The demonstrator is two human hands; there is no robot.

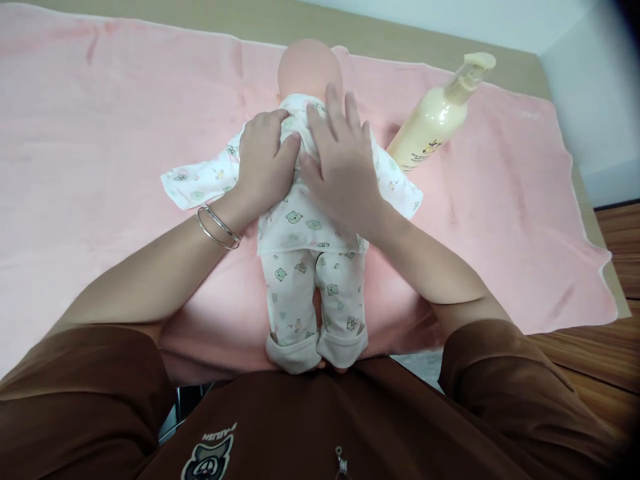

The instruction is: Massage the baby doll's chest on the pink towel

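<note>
A baby doll (311,70) lies face down, its bald head pointing away from me. It wears a white shirt (300,217) and matching trousers (290,293), both with a small animal print. My left hand (265,160) curls over the doll's left-side shoulder, thumb on the upper back; its fingertips are hidden. Spread over the right half of the back is my right hand (345,170), fingers apart, slightly blurred and holding nothing. The shirt's sleeves (200,183) stretch out to both sides, and the trouser cuffs (293,350) are turned up near my body.
A pale yellow pump bottle (430,120) is to the right of the doll, leaning in view. A pink blanket (100,133) covers most of the table (520,63). Brown wood-grain boards (600,347) show at the lower right, and a white wall rises behind.
</note>
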